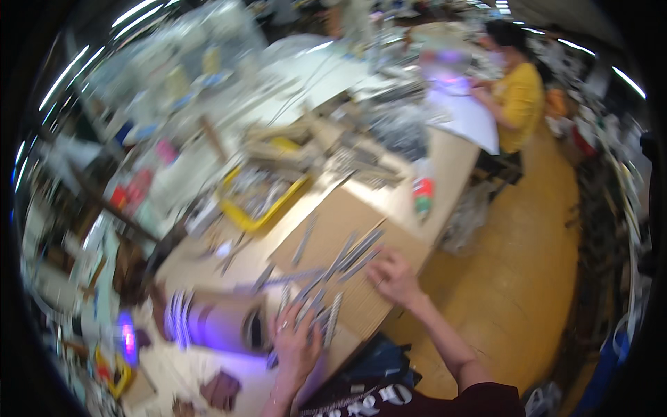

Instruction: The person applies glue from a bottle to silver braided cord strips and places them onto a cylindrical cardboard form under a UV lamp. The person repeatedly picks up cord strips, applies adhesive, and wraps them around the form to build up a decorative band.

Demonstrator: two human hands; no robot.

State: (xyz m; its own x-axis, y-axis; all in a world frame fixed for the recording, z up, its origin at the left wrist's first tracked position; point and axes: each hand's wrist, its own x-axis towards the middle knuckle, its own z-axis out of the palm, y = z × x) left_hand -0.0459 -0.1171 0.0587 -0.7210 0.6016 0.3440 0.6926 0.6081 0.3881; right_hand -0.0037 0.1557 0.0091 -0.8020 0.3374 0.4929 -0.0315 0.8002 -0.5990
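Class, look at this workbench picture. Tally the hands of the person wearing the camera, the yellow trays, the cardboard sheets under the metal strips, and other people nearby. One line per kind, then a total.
Hands: 2 (left hand, right hand)
Yellow tray: 1
Cardboard sheet: 1
Other person: 1
Total: 5

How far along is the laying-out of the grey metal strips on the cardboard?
Done: several thin grey metal strips lie spread on the brown cardboard sheet. In hand: the left hand rests on a cluster of strips; the right hand touches the spread ones. Left: more metal parts fill the yellow tray.
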